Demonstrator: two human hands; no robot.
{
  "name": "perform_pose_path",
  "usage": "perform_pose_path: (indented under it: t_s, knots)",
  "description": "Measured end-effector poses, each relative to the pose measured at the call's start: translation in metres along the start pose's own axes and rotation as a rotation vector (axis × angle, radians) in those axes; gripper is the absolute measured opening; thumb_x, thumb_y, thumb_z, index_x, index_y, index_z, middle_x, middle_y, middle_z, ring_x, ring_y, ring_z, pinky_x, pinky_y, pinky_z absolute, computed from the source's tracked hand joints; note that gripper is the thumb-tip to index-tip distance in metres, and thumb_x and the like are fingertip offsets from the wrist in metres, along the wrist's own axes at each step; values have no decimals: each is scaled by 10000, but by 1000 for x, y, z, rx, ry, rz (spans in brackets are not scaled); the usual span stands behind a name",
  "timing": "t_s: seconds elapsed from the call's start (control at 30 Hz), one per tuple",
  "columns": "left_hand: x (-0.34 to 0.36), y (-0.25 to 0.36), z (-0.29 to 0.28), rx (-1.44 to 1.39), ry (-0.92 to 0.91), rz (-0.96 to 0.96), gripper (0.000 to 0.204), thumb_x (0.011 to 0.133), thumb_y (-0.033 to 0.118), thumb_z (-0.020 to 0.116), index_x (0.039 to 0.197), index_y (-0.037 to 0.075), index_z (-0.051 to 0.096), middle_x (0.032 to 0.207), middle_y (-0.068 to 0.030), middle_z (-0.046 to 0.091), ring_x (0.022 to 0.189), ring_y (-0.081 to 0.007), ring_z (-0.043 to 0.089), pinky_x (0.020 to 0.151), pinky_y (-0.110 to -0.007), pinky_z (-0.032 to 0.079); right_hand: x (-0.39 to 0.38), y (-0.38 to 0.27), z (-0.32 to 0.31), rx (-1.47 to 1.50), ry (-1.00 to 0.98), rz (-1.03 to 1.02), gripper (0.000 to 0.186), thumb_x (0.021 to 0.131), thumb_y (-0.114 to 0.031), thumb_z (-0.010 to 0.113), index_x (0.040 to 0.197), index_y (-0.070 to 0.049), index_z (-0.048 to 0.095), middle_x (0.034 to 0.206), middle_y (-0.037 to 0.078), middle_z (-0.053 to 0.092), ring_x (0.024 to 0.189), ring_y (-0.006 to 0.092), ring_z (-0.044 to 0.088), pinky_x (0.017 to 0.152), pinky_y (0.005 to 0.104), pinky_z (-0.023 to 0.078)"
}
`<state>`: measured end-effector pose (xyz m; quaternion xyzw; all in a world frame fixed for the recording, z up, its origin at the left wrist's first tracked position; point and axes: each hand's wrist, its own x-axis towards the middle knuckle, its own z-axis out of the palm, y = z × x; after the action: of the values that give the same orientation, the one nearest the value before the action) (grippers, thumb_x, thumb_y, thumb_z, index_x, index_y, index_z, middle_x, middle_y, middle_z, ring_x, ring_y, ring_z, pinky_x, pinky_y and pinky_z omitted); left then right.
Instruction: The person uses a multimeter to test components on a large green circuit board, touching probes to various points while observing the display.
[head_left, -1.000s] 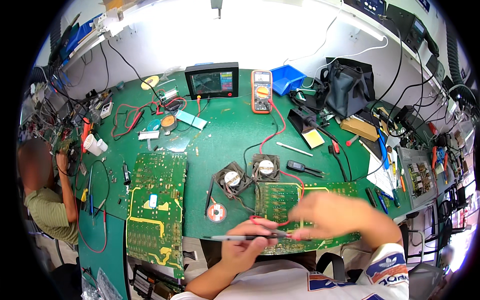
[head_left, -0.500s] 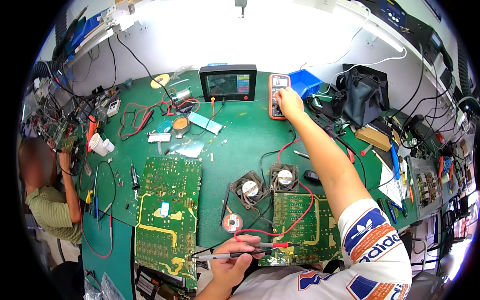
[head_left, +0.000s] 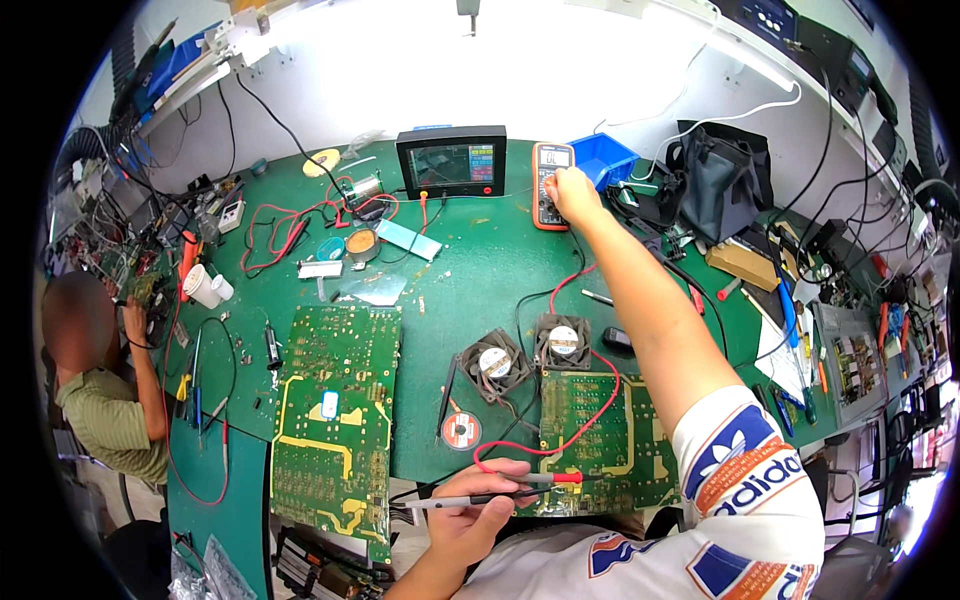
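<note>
My left hand (head_left: 468, 530) is closed around two multimeter test probes near the front edge of the bench. One is the red-tipped probe (head_left: 566, 478); the other is the grey-and-black probe (head_left: 445, 502). Both lie roughly crosswise in the fingers, over the near left part of a green circuit board (head_left: 600, 440). My right arm stretches to the back, where my right hand (head_left: 575, 196) is closed at the middle of an orange multimeter (head_left: 541, 212), at its dial, which the fingers cover. A red test lead (head_left: 612, 400) loops over the board.
A larger circuit board (head_left: 335, 370) lies left, with two cooling fans (head_left: 495, 362) and a solder spool (head_left: 461, 431) between the boards. A black-framed screen (head_left: 452, 165) and a blue bin (head_left: 605, 158) stand behind. Another person (head_left: 110, 410) works at far left.
The whole view has shifted slightly. My right hand stays at the multimeter's dial, and the left still holds both probes, moved very little.
</note>
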<state>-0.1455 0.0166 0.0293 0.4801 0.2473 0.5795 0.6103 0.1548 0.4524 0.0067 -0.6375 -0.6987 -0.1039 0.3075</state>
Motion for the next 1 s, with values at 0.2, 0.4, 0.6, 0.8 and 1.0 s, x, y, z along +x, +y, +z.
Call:
perform_pose_path:
  t_s: [0.2,0.4,0.6,0.8,1.0]
  knots:
    - [0,-16,11,93,-58,24,192,1007,118,670,1118,-36,648,1262,-264,638,970,-260,712,806,-386,635,-38,-40,-135,271,-506,-202,355,920,-334,750,930,19,708,699,98,648,652,164,604,639,378,513]
    - [1,-7,41,195,-145,10,296,969,240,740,1071,-21,643,1208,-259,651,918,-251,711,765,-356,626,-234,-90,-323,627,-1075,-324,262,939,-251,737,980,8,730,695,130,682,608,279,647,579,386,497]
    - [11,-8,84,259,-305,-102,303,904,234,808,1004,-40,725,1149,-270,714,888,-269,745,788,-366,632,-319,-63,-324,804,-1151,-220,247,920,-229,734,966,10,693,761,150,667,687,345,644,612,443,485]
    - [13,-33,113,244,-383,-20,288,857,213,848,1001,-16,746,1118,-230,708,869,-269,721,779,-353,592,-374,-24,-335,1002,-817,49,210,944,-191,722,885,2,663,643,104,619,537,207,586,547,342,451]
    - [8,-73,108,512,-521,-53,284,766,52,858,1004,-41,735,896,-147,749,835,-293,704,779,-376,544,-458,-22,-329,1239,-73,688,121,945,10,714,1042,25,641,895,93,713,764,133,705,676,255,533]
